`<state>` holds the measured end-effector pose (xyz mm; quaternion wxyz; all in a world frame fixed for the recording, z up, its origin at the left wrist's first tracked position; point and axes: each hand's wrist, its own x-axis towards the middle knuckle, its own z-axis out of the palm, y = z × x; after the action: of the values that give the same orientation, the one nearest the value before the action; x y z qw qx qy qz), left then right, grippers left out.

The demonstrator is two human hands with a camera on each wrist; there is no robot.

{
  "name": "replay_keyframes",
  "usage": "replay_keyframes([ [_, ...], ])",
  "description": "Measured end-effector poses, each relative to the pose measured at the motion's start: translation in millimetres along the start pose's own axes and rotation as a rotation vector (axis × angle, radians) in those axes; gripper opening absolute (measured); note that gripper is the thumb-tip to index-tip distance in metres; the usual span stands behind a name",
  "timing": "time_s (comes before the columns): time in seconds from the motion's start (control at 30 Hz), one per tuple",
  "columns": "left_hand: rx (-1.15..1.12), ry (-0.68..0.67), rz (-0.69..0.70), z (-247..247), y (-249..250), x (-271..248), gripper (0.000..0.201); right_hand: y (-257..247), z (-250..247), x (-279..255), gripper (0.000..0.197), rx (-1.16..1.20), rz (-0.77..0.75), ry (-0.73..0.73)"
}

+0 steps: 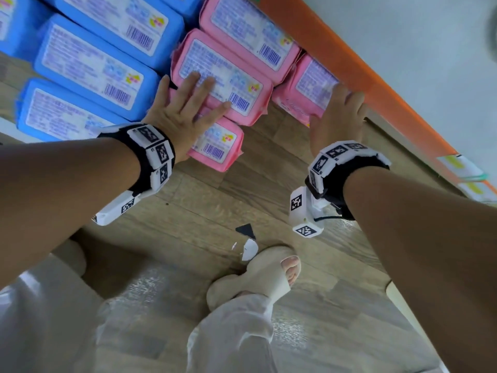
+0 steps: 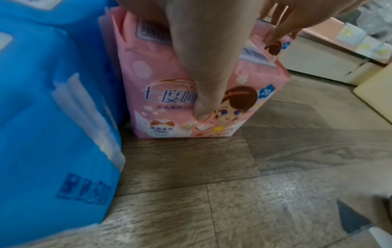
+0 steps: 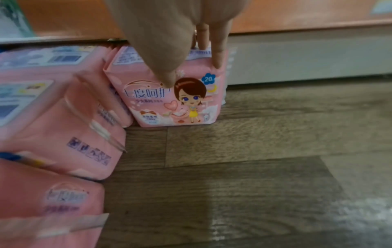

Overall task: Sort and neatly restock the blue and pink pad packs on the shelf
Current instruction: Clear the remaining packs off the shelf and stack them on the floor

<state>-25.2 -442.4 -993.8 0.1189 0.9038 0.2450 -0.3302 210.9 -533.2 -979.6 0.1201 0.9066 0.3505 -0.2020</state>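
Observation:
Several blue pad packs (image 1: 94, 63) stand in rows at the left, barcode labels facing up, and one fills the left edge of the left wrist view (image 2: 53, 100). To their right stand the pink pad packs (image 1: 242, 30). My left hand (image 1: 188, 103) lies spread over the front pink pack (image 1: 217, 146) and the one behind it (image 1: 228, 76). Its thumb (image 2: 212, 75) presses that front pack's printed face (image 2: 169, 100). My right hand (image 1: 336, 117) grips the rightmost pink pack (image 1: 304, 84) from above. Its thumb (image 3: 167, 67) is on the front of this pack (image 3: 180, 104) and a finger (image 3: 218, 55) runs down its side.
The packs stand on a wood-grain surface (image 1: 269, 162), the same one my sandalled foot (image 1: 269, 270) rests on. An orange shelf edge (image 1: 349, 57) runs diagonally behind the rightmost pack. Torn paper scraps (image 1: 248, 243) lie near the foot. Bare surface lies in front of the pink packs.

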Motion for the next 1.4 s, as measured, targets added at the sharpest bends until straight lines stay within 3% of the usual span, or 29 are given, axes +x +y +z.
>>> replay_keyframes([
  [0.17,0.052,-0.104,-0.022,-5.2,0.8,4.5,0.13,3.0,-1.7,-9.5,0.055,0.132,-0.028,-0.046],
  [0.27,0.09,-0.24,-0.03,-15.3,3.8,5.8,0.146,2.5,-13.8,-17.4,0.061,0.131,-0.061,-0.158],
  [0.33,0.077,-0.261,-0.029,-25.0,6.0,0.4,0.144,-1.8,-26.5,-25.1,0.059,0.098,-0.081,-0.231],
  [0.5,-0.298,-0.105,-0.162,-63.7,12.2,-38.4,0.099,-18.9,-66.8,-69.0,0.044,0.287,-0.06,-0.276],
  [0.6,-0.556,-0.184,-0.263,-96.3,16.3,-75.8,0.062,-23.8,-100.2,-112.9,0.031,0.437,-0.024,-0.243],
  [0.73,-0.68,-0.285,-0.245,-147.0,18.9,-148.2,0.034,-26.4,-163.1,-179.2,0.043,0.55,0.034,-0.36],
  [0.87,-0.717,-0.259,-0.206,-231.8,16.4,-228.8,0.038,-34.8,-269.0,-229.8,0.038,0.654,-0.044,-0.309],
  [0.97,-0.698,-0.165,-0.184,-317.4,5.0,-293.7,0.039,-40.8,-367.4,-265.3,0.03,0.72,-0.143,-0.232],
  [1.1,-0.707,0.118,-0.209,-440.0,-22.2,-361.4,0.041,-45.2,-500.9,-297.1,0.031,0.739,-0.355,-0.12],
  [1.2,-0.663,0.335,-0.181,-527.3,-38.6,-401.5,0.039,-54.5,-598.4,-311.8,0.023,0.766,-0.516,0.074],
  [1.4,-0.568,0.74,-0.068,-678.9,-73.5,-458.8,0.028,-72.7,-759.2,-328.4,0.016,0.859,-0.622,0.483],
])
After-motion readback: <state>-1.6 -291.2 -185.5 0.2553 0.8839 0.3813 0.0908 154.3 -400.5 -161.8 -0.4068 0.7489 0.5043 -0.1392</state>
